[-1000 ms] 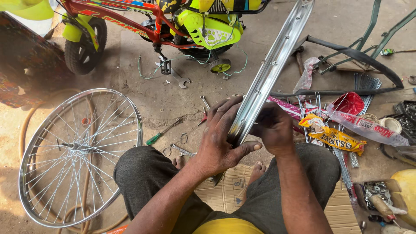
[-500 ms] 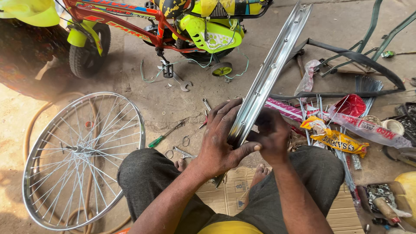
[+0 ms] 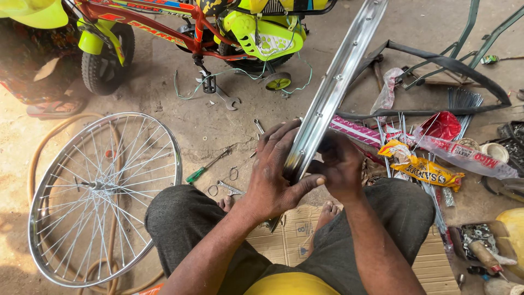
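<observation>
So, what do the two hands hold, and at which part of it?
Both hold a bare metal wheel rim at its lower end: the left hand wraps it from the left side, and the right hand presses against its right side.

Spoked wheel [image 3: 103,196], green-handled screwdriver [image 3: 204,166], child's bicycle [image 3: 180,27]

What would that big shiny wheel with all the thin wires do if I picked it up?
The spoked wheel would probably feel light, being mostly thin spokes and gaps. It likely stays stiff, since the rim looks metal. Stood upright, it would probably roll or tip over, being round and narrow.
</observation>
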